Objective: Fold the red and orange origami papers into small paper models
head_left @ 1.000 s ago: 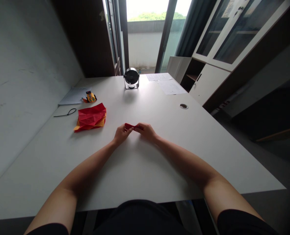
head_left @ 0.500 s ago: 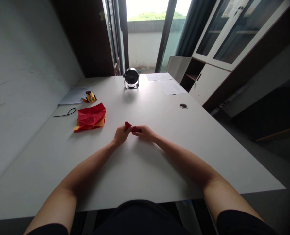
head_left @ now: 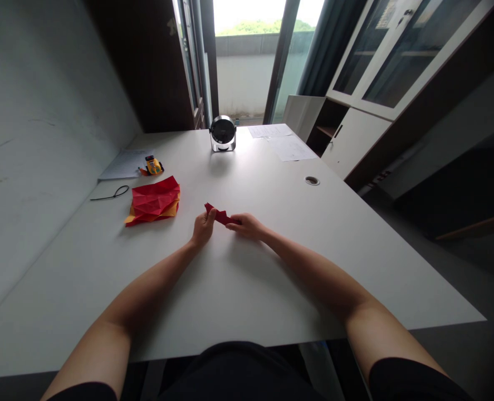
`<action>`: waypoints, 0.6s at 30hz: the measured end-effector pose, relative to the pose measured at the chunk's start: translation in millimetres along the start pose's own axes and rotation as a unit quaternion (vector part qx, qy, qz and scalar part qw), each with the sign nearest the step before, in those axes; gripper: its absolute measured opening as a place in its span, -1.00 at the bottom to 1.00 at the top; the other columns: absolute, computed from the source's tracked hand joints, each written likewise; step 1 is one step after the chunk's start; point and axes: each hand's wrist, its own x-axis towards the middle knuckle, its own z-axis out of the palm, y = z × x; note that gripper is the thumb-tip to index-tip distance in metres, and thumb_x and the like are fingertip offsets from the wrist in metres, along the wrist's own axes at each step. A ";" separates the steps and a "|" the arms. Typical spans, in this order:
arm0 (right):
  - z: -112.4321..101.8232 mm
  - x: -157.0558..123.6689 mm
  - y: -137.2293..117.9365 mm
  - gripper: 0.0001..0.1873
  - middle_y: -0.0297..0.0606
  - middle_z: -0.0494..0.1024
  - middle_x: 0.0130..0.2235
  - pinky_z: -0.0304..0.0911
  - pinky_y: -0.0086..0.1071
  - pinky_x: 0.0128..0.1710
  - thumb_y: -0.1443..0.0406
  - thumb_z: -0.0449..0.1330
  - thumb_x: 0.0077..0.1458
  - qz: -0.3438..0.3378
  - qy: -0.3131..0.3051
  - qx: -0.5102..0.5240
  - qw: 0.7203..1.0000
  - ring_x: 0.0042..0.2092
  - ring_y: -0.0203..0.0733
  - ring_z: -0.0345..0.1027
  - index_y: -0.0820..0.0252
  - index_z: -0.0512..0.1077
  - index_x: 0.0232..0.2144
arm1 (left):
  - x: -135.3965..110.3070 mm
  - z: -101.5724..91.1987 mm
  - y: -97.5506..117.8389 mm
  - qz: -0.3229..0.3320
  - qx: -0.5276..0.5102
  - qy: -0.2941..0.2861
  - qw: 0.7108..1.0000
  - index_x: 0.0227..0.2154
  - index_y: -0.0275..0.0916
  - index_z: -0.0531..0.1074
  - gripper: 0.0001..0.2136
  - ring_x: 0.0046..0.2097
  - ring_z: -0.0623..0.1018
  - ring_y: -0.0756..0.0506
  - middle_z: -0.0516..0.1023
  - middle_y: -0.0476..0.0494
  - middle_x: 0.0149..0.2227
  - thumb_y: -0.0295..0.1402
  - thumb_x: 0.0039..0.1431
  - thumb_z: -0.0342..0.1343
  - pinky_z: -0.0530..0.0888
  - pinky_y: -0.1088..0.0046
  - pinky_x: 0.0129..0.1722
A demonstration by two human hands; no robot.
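Observation:
A small folded piece of red paper (head_left: 218, 215) is pinched between both my hands over the middle of the white table (head_left: 272, 267). My left hand (head_left: 202, 227) grips its left part with closed fingers, and the paper's left tip sticks up past my fingers. My right hand (head_left: 245, 225) holds the right end, fingers closed, resting on the table.
A crumpled red and orange paper sheet (head_left: 153, 200) lies to the left. Behind it are a small yellow toy (head_left: 153, 165), a white sheet (head_left: 123, 164) and a black cable tie (head_left: 111, 194). A small round fan (head_left: 223, 133) and papers (head_left: 286, 145) stand at the back. A cable hole (head_left: 312, 180) is at right.
The red paper has opened out and its left end has lifted toward the upper left. My left hand has turned more upright; my right hand stayed in place.

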 end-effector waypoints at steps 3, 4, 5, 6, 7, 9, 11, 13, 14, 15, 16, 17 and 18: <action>-1.1 -0.9 -1.1 -0.59 -0.46 0.21 -0.55 -0.08 -0.43 -0.47 -0.03 0.20 0.08 -0.001 0.002 0.022 1.000 -0.49 -0.36 0.03 0.19 0.35 -0.49 | 0.5 0.6 -2.3 -0.008 -0.021 0.013 1.000 -0.62 -0.20 0.22 -0.45 -0.57 0.23 0.01 0.21 0.02 -0.64 0.14 0.29 -0.07 0.17 0.43 -0.54; -1.5 -1.4 -1.9 -0.60 -0.45 0.24 -0.55 -0.05 -0.43 -0.46 -0.02 0.19 0.09 -0.001 0.004 0.031 1.000 -0.48 -0.36 0.06 0.20 0.38 -0.47 | 0.5 0.8 -2.1 -0.009 -0.028 0.017 0.999 -0.63 -0.20 0.21 -0.45 -0.58 0.22 0.02 0.21 0.02 -0.64 0.14 0.29 -0.08 0.18 0.44 -0.55; -2.0 -1.9 -2.8 -0.60 -0.44 0.28 -0.54 -0.03 -0.43 -0.46 -0.02 0.19 0.10 -0.001 0.007 0.040 0.999 -0.48 -0.35 0.08 0.21 0.41 -0.45 | 0.5 0.8 -1.6 -0.009 -0.035 0.020 0.999 -0.63 -0.20 0.21 -0.45 -0.58 0.23 0.02 0.22 0.02 -0.65 0.14 0.29 -0.09 0.18 0.44 -0.55; -2.5 -2.3 -3.6 -0.61 -0.42 0.32 -0.53 0.00 -0.43 -0.45 -0.02 0.18 0.11 0.000 0.013 0.046 0.999 -0.48 -0.34 0.11 0.21 0.44 -0.43 | 0.5 0.8 -0.7 -0.011 -0.040 0.022 0.999 -0.63 -0.20 0.20 -0.45 -0.58 0.23 0.02 0.22 0.01 -0.65 0.14 0.30 -0.10 0.19 0.43 -0.55; -3.0 -2.7 -4.2 -0.61 -0.41 0.36 -0.52 0.02 -0.43 -0.44 -0.01 0.18 0.11 0.002 0.022 0.048 0.999 -0.47 -0.33 0.13 0.21 0.46 -0.41 | 0.4 0.7 0.2 -0.014 -0.042 0.021 0.999 -0.64 -0.19 0.20 -0.44 -0.58 0.24 0.02 0.22 0.01 -0.65 0.14 0.30 -0.11 0.19 0.43 -0.55; -3.8 -2.8 -4.0 -0.63 -0.39 0.40 -0.50 0.04 -0.43 -0.43 0.01 0.17 0.12 0.004 0.047 0.040 0.998 -0.46 -0.32 0.17 0.21 0.47 -0.40 | 0.6 0.1 1.7 -0.019 -0.032 0.019 0.999 -0.65 -0.19 0.20 -0.45 -0.58 0.24 0.01 0.22 0.00 -0.66 0.10 0.32 -0.13 0.20 0.42 -0.54; -4.4 -2.3 -1.9 -0.65 -0.39 0.42 -0.50 0.05 -0.43 -0.42 0.03 0.17 0.12 -0.001 0.063 0.025 0.998 -0.46 -0.32 0.18 0.21 0.47 -0.41 | 1.3 -0.8 2.1 -0.022 -0.013 0.026 0.999 -0.64 -0.20 0.26 -0.48 -0.55 0.29 -0.01 0.27 -0.01 -0.64 0.05 0.33 -0.11 0.24 0.43 -0.51; -4.8 -1.4 1.5 -0.66 -0.40 0.41 -0.50 0.05 -0.43 -0.42 0.05 0.17 0.12 -0.004 0.057 0.009 0.998 -0.46 -0.33 0.18 0.21 0.48 -0.42 | 2.7 -2.0 1.7 -0.019 -0.002 0.037 0.999 -0.55 -0.22 0.35 -0.57 -0.50 0.36 -0.03 0.35 -0.03 -0.58 -0.02 0.31 -0.05 0.29 0.45 -0.46; -5.0 -0.8 3.3 -0.67 -0.40 0.41 -0.51 0.05 -0.43 -0.42 0.05 0.17 0.12 -0.003 0.049 0.001 0.999 -0.46 -0.33 0.18 0.20 0.48 -0.42 | 3.6 -2.7 1.5 -0.015 -0.003 0.043 0.999 -0.51 -0.22 0.38 -0.63 -0.47 0.38 -0.04 0.38 -0.03 -0.55 -0.06 0.29 -0.01 0.31 0.46 -0.44; -5.2 -0.3 4.8 -0.67 -0.41 0.41 -0.52 0.04 -0.43 -0.43 0.05 0.17 0.11 0.000 0.042 -0.007 0.999 -0.47 -0.33 0.17 0.20 0.49 -0.42 | 4.6 -3.5 1.4 -0.012 -0.007 0.047 0.999 -0.47 -0.21 0.39 -0.67 -0.45 0.40 -0.04 0.39 -0.02 -0.53 -0.08 0.26 0.02 0.33 0.46 -0.43; -5.2 0.1 6.0 -0.67 -0.42 0.40 -0.53 0.03 -0.43 -0.43 0.05 0.18 0.11 0.003 0.036 -0.015 0.999 -0.47 -0.33 0.16 0.20 0.50 -0.41 | 5.4 -4.3 1.4 -0.008 -0.012 0.049 0.999 -0.46 -0.21 0.39 -0.70 -0.45 0.39 -0.04 0.38 -0.01 -0.53 -0.10 0.25 0.04 0.33 0.47 -0.42; -5.2 0.4 6.7 -0.68 -0.42 0.40 -0.53 0.03 -0.43 -0.43 0.05 0.18 0.10 0.006 0.031 -0.021 0.999 -0.47 -0.34 0.16 0.20 0.51 -0.41 | 6.2 -5.1 1.5 -0.007 -0.017 0.051 0.999 -0.48 -0.20 0.36 -0.70 -0.46 0.38 -0.03 0.36 0.01 -0.54 -0.10 0.24 0.05 0.32 0.48 -0.44; -5.1 0.5 6.8 -0.67 -0.42 0.40 -0.53 0.03 -0.43 -0.43 0.05 0.19 0.10 0.007 0.029 -0.025 0.999 -0.48 -0.34 0.15 0.19 0.51 -0.41 | 6.8 -5.8 1.6 -0.007 -0.020 0.053 0.998 -0.51 -0.20 0.33 -0.68 -0.48 0.35 -0.02 0.32 0.02 -0.56 -0.08 0.24 0.05 0.30 0.49 -0.46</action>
